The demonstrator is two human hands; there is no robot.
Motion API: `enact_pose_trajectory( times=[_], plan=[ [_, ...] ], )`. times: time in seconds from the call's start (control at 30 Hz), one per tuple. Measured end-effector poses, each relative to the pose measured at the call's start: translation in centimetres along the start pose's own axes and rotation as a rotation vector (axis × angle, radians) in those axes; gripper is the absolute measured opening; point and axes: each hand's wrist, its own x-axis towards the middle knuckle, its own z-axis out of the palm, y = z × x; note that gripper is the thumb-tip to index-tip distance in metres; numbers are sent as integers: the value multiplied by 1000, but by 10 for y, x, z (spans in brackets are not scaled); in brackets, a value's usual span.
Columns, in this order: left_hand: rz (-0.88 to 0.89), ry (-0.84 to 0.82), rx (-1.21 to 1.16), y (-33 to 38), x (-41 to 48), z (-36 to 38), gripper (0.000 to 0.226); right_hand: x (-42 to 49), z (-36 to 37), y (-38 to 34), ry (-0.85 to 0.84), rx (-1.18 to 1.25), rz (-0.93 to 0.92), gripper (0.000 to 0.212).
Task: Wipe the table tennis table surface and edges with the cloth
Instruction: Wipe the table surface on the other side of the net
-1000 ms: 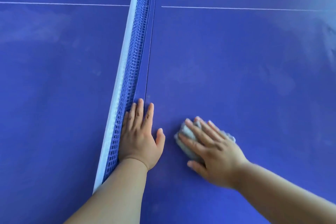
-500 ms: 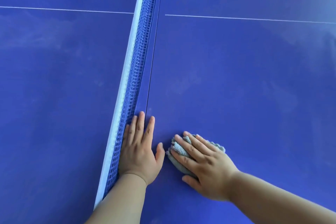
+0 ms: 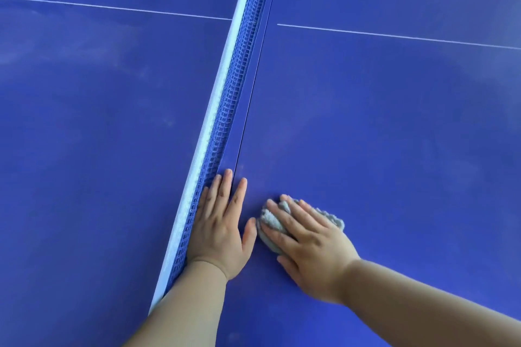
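Observation:
The blue table tennis table [image 3: 380, 135] fills the view. A bunched grey cloth [image 3: 271, 220] lies on its right half, close to the net. My right hand [image 3: 313, 245] lies flat on top of the cloth with straight fingers and presses it onto the surface; most of the cloth is hidden under the hand. My left hand [image 3: 220, 222] rests flat on the table right beside the net, fingers straight, its thumb almost touching the cloth.
The blue net [image 3: 225, 121] with its white top band runs from the bottom centre up to the top. A dark seam between the two table halves runs beside it. A thin white line [image 3: 394, 35] crosses both halves far away. Pale dusty smears show on the left half.
My right hand has slid the cloth left towards the net, until it lies next to my left thumb. My left hand stays flat by the net.

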Motion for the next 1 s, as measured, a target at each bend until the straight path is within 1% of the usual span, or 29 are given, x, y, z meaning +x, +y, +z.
enact_pose_trajectory(
  times=[0.07,0.1,0.13,0.17,0.27,0.3,0.33,0.43,0.47,0.5,0.6,0.67,0.73,0.77,0.8,0.87,0.9,0.93,0.97,1.0],
  plan=[
    [-25,-31,-18,4,-3,-9,72,-22,0,-9,-58,6,-71,68],
    [-48,-28,-48,7,1,-13,70,-22,-4,-1,-58,2,-62,69],
    [-68,-12,-84,10,10,-17,68,-17,-8,14,-37,-4,-2,70],
    [-77,8,-109,13,24,-20,65,-7,-14,34,-20,3,114,71],
    [-50,52,-97,19,87,-29,60,35,-38,103,16,48,584,71],
    [-53,51,-95,20,110,-31,62,52,-43,122,24,59,668,73],
    [-62,42,-86,18,132,-32,65,70,-47,136,30,71,703,73],
    [-70,49,-7,11,169,-22,72,114,-53,154,69,94,721,74],
    [-71,57,1,10,174,-19,74,120,-53,153,69,110,700,74],
    [-76,54,-8,8,176,-19,74,121,-52,146,59,112,637,73],
    [-73,18,-26,9,176,-22,75,94,-40,88,42,72,278,69],
    [-68,5,-12,10,175,-24,74,64,-29,52,21,78,104,70],
    [-64,13,-11,10,175,-25,73,57,-26,64,-4,54,-5,69],
    [-59,20,-18,10,175,-24,73,64,-28,83,-11,40,12,69],
    [-55,29,-25,10,175,-24,73,78,-32,105,12,27,78,69],
    [-50,34,-23,10,175,-23,74,119,-50,154,104,43,347,67],
    [-51,35,-15,10,175,-23,74,144,-60,177,117,80,484,67],
    [-53,36,-7,10,175,-24,75,168,-69,194,117,117,577,66],
    [-56,38,-3,11,175,-24,75,187,-74,201,110,138,625,66],
    [-59,41,-3,10,175,-24,75,199,-75,200,110,139,624,65]
  ],
)
